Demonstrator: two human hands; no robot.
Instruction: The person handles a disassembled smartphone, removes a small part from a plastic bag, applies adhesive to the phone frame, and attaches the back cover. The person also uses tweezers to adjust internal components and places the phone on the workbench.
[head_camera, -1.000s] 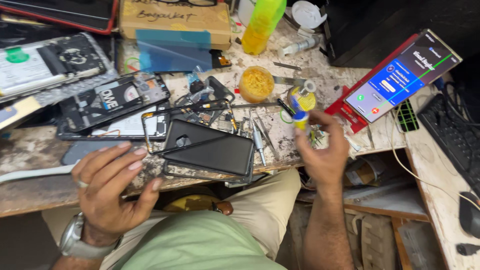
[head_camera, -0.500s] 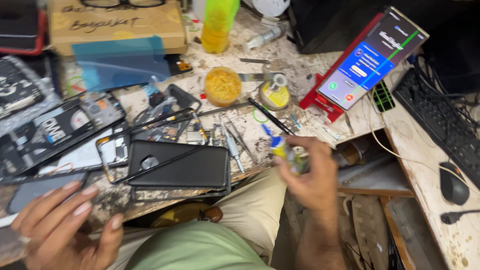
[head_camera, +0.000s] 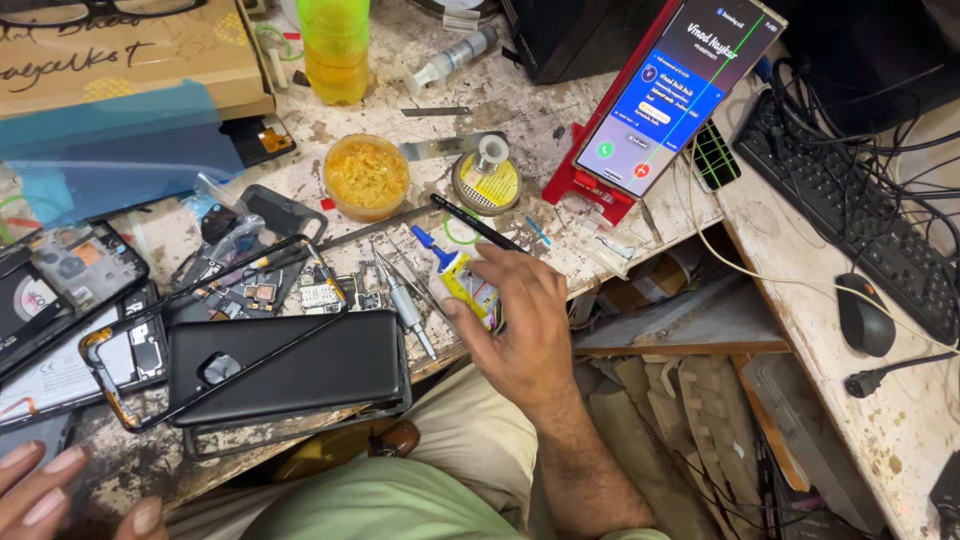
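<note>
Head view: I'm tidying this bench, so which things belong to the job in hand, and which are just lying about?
In hand:
- glue tube with blue nozzle, held in the right hand
- black phone back cover
- bare phone frame, nearest the left hand
- tweezers

Lying about:
- yellow-green bottle
- cardboard box
- keyboard and mouse
- lit phone on red stand

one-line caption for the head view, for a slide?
Right hand holds a small yellow glue tube with blue nozzle over a cluttered, stained workbench; left hand rests at its edge.
</note>
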